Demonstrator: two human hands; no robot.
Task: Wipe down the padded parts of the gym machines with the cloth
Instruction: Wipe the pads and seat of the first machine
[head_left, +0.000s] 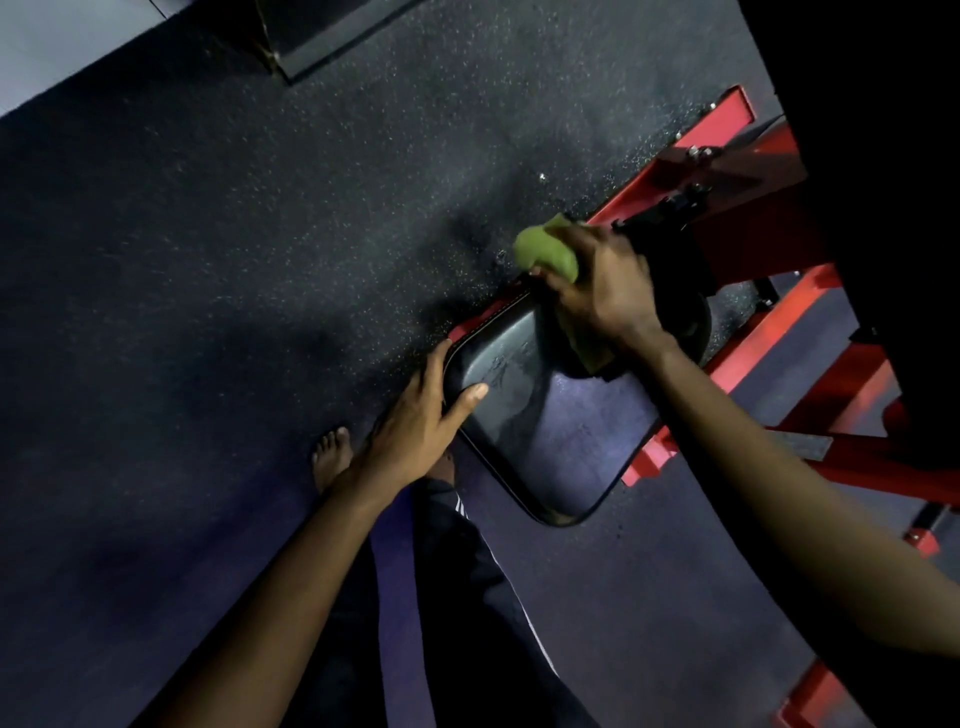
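A black padded seat (545, 431) with white stitching sits on a red machine frame (779, 332) right of centre. My right hand (602, 291) grips a bunched green cloth (545, 252) and holds it against the seat's far end. My left hand (415, 421) holds the seat's left edge, thumb lying on the top surface and fingers wrapped under the rim. Wet streaks show on the pad near my left thumb.
Dark speckled rubber flooring (260, 260) spreads to the left. My bare foot (330, 457) and dark trouser leg (467, 597) stand just left of the seat. Red frame bars and a black upright part of the machine (883, 156) crowd the right side.
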